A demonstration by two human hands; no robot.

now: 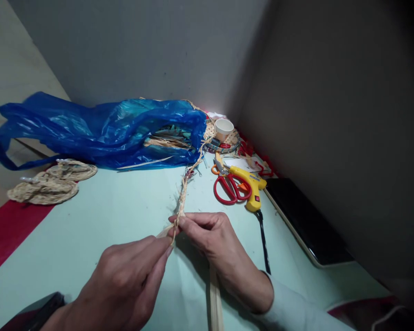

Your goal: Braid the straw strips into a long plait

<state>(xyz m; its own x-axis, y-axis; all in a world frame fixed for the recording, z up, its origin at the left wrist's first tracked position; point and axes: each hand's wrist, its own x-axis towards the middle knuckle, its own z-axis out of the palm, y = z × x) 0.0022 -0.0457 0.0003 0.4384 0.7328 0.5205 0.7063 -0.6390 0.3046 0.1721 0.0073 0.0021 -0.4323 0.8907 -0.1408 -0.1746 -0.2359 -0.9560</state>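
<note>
A braided cord of pale dry plant fibre (183, 193) runs away from my hands toward the blue bag's right end. My right hand (215, 239) pinches the near end of the braid between thumb and fingers. Just left of it and nearer me, my left hand (131, 276) is closed on loose fibre strands that come out of the braid. The two hands nearly touch at the fingertips. A long flat pale strip (214, 299) hangs down below my right hand, its upper end hidden behind that hand.
A blue plastic bag (100, 133) holding dry strips lies at the back. Two small woven soles (43, 187) sit left. Red-handled scissors (232, 188), a yellow glue gun (253, 186), a paper cup (224, 128) and a dark flat device (307, 220) are on the right.
</note>
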